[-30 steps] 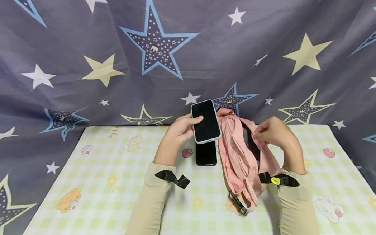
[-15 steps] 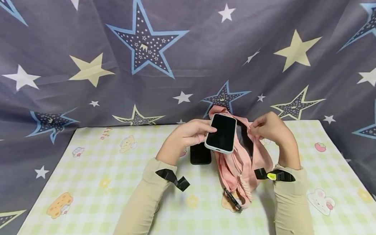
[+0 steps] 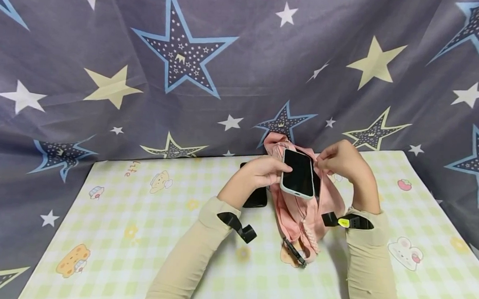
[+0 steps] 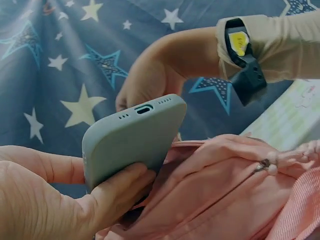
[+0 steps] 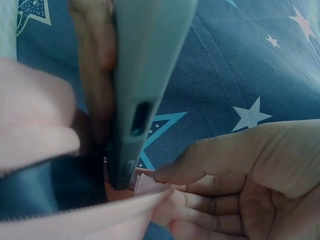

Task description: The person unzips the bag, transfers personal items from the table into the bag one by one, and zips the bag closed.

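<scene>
My left hand [image 3: 260,170] grips a smartphone [image 3: 299,175] in a pale blue-green case, thumb on the dark screen. The phone is over the unzipped mouth of a pink fabric bag [image 3: 287,212]. My right hand [image 3: 343,159] pinches the right edge of that opening between thumb and fingers. Seen from the right wrist, the phone [image 5: 150,60] stands tilted beside the dark lining [image 5: 55,185], one end at the zipped rim; whether it touches the rim I cannot tell. In the left wrist view, fingers [image 4: 120,192] lie along the back of the case.
A second, black phone [image 3: 257,198] lies on the table left of the bag, partly hidden by my left hand. The bag's black buckle [image 3: 294,252] and braided cord [image 3: 310,236] point toward me. A star-printed curtain [image 3: 208,120] hangs behind the checked tabletop [image 3: 134,262].
My left hand has carried the pale-cased phone rightward, from above the black phone to over the bag's mouth. My right hand keeps its pinch on the bag's edge. The head view has shifted slightly.
</scene>
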The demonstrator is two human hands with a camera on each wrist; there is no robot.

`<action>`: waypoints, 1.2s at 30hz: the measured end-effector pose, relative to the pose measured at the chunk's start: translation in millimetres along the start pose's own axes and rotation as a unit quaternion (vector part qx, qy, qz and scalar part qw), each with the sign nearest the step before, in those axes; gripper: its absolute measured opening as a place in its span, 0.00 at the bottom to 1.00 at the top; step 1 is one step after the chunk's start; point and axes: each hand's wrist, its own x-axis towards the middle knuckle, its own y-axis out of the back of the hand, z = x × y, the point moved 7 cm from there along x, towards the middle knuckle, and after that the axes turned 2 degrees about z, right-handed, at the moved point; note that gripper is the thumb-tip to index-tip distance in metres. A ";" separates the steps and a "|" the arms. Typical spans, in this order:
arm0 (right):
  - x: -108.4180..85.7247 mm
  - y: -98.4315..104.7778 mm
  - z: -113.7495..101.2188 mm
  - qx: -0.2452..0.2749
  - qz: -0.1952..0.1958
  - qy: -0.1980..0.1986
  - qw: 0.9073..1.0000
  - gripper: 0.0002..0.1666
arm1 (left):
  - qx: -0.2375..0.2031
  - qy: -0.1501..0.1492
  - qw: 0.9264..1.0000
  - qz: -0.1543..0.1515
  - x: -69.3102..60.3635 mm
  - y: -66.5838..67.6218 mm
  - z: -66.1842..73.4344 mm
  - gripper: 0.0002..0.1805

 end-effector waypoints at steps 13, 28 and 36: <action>-1.8 -1.5 -1.6 -0.013 -0.010 0.000 1.000 0.10 | -0.052 0.051 0.988 0.138 12.0 23.2 -24.7 0.27; -6.1 -7.5 1.1 -0.082 -0.079 -0.004 0.994 0.04 | -0.013 0.041 0.998 0.047 -0.8 14.4 -19.4 0.15; -9.3 -1.4 -3.4 -0.044 -0.035 0.007 0.998 0.07 | -0.048 0.025 0.996 0.071 7.0 -0.5 -19.0 0.18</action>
